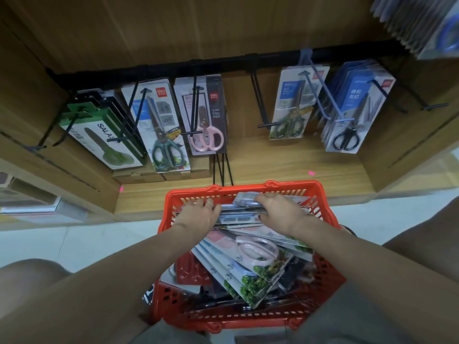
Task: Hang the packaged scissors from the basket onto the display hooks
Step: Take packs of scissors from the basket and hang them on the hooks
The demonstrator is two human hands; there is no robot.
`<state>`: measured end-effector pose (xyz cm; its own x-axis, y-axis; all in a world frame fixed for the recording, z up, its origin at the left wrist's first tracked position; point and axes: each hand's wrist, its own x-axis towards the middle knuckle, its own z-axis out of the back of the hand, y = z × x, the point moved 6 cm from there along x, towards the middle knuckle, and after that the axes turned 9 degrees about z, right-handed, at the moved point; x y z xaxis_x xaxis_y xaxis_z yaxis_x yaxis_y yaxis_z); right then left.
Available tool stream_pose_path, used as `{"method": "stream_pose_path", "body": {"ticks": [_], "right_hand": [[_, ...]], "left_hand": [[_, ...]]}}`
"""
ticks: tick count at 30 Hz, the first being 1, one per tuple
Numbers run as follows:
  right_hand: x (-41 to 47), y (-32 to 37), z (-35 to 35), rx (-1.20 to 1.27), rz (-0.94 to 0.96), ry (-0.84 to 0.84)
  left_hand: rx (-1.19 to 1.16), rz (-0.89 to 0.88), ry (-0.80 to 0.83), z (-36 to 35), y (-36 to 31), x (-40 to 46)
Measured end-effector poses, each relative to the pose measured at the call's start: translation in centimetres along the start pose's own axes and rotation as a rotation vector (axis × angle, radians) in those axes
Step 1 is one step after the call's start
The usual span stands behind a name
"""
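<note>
Head view, item one: red plastic basket (248, 316) on the floor between my knees, close against the low wooden shelf (285, 160). Contents: a loose heap of packaged scissors (250, 264), flat carded packs overlapping at mixed angles. The topmost clear pack shows pink handles (257, 249); its long axis runs diagonally, handle end toward the basket's right wall, far end down toward the near left corner. Packs beneath it lie roughly the same way, printed greenery at their near ends.

Item two: my left hand (198, 214), at the basket's far left, fingers curled over the edges of a grey-blue stack of packs (238, 216) lying crosswise, long axis left to right. A ring shows on one finger.

Item three: my right hand (278, 212), at the far right, fingers curled round the upper pack of that same stack, gripping it.

Item four: black rail (223, 63) with display hooks (260, 103) above the shelf. Hung packs point handles down: green salad scissors (104, 135), teal-handled (164, 145), pink-handled (206, 120), dark-handled (290, 108) and black-handled (352, 117). One hook between pink and dark packs carries nothing I can see.
</note>
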<state>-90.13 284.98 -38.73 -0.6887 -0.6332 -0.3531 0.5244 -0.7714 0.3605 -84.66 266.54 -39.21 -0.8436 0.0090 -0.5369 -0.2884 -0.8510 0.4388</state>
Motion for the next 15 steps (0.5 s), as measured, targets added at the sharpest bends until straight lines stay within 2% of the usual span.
{"method": "stream_pose_path", "body": {"ticks": [4,10,15], "right_hand": [[-0.1,0.0,0.1,0.02,0.0,-0.008],[0.6,-2.8,0.8,0.214,-0.118,-0.084],[1.0,-6.2,-0.7,0.124,-0.218,0.002]], "left_hand": [[0.041,-0.063,-0.066,0.8,-0.4,0.0],[-0.059,-0.033,-0.024,0.9,0.9,0.9],[-0.114,0.011,0.017,-0.3,0.9,1.3]]}}
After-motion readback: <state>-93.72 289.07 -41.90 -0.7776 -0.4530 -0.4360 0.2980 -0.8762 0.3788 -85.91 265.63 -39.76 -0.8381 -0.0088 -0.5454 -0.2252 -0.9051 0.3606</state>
